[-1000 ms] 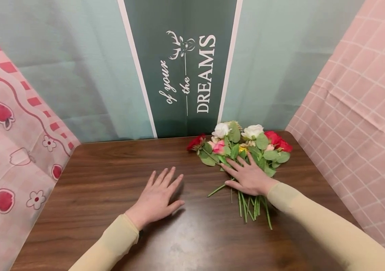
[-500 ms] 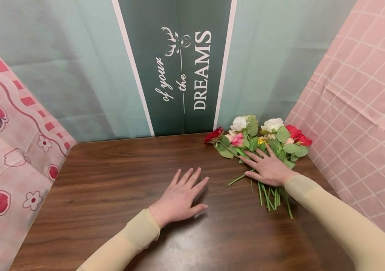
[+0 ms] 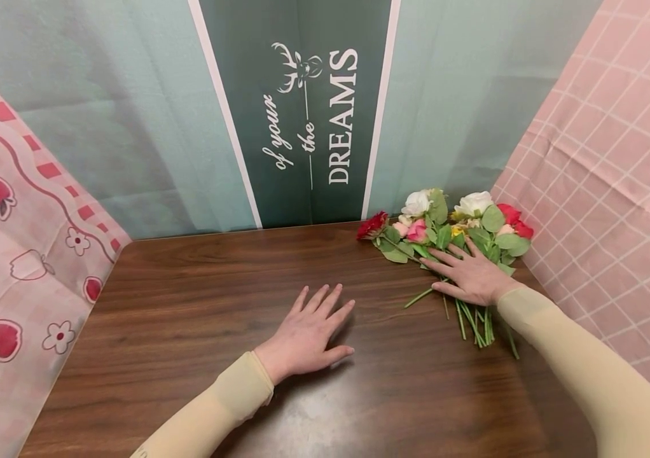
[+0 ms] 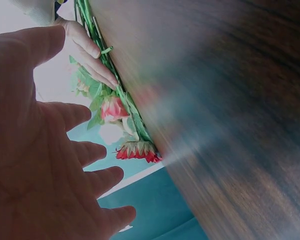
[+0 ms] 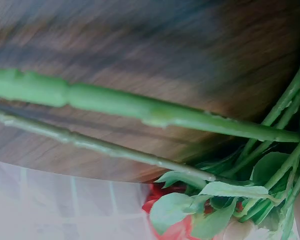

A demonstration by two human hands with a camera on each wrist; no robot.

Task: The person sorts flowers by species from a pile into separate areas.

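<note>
A bunch of flowers with red, pink, white and yellow heads lies at the table's back right. Its white rose (image 3: 475, 204), dark red bloom (image 3: 372, 226) and green leaves (image 3: 396, 249) spread toward the back edge. Across the upper stems rests my right hand (image 3: 472, 277), fingers straight and spread. Below it the green stems (image 3: 479, 327) fan out toward me; in the right wrist view a thick stem (image 5: 115, 102) crosses close to the camera. My left hand (image 3: 304, 337) is spread palm down over the middle of the table, holding nothing; its palm (image 4: 35, 165) shows in the left wrist view.
The brown wooden table (image 3: 187, 305) meets a green curtain (image 3: 130, 127) printed with lettering at the back. A pink checked cloth (image 3: 605, 210) hangs along the right side, close to the flowers. On the left hangs a pink apple-print cloth (image 3: 21, 273).
My right hand and the flowers under it have slid right, toward the back right corner. The left hand has also moved right over the table, then stayed almost still.
</note>
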